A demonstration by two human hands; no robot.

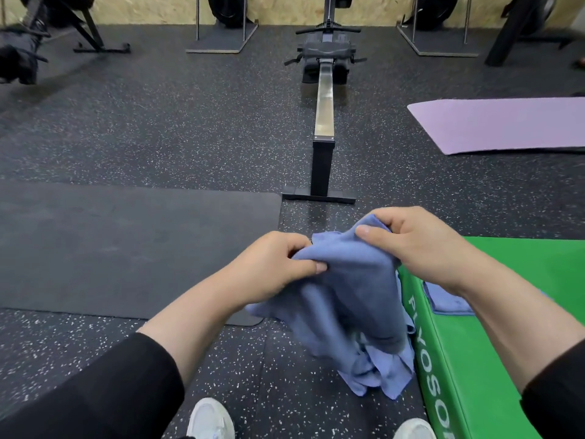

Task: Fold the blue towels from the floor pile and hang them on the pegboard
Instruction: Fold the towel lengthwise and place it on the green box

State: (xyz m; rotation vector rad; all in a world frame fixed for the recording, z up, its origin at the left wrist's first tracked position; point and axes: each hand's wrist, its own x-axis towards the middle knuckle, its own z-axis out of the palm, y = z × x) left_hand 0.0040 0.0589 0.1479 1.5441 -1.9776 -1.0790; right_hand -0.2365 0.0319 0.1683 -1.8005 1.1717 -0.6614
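More blue towels (380,372) lie heaped on the floor (221,359) by the feet. Above them, a blue towel (351,280) hangs from two pinching grips: left hand (275,267) lower and nearer, right hand (414,242) higher, its top edge slanting between them.

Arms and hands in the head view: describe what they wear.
Both arms wear black long sleeves, pushed up so the forearms are bare. The left hand and right hand are bare: no gloves, and no rings or watch show on the visible parts.
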